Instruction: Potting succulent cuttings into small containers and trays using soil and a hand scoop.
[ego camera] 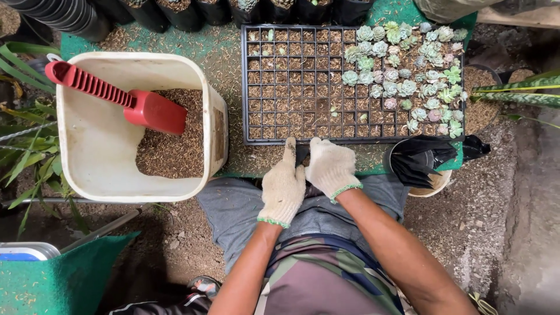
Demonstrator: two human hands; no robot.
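My left hand (283, 188) and my right hand (330, 168), both in dirty white knit gloves, are closed together around a small black pot (301, 154) just below the near edge of a black seedling tray (251, 81). The pot is mostly hidden between the gloves. The tray's cells hold brown soil, and its right part is filled with several small green and pink succulents (408, 76). A stack of empty black pots (417, 160) lies in a container right of my right hand.
A white tub (87, 151) at left holds brown potting mix (172, 146) and a red scoop (116, 96). Black nursery pots (175, 11) line the far edge. Green matting (64, 280) lies at lower left, leafy plants (23, 151) on the far left, gravel ground on the right.
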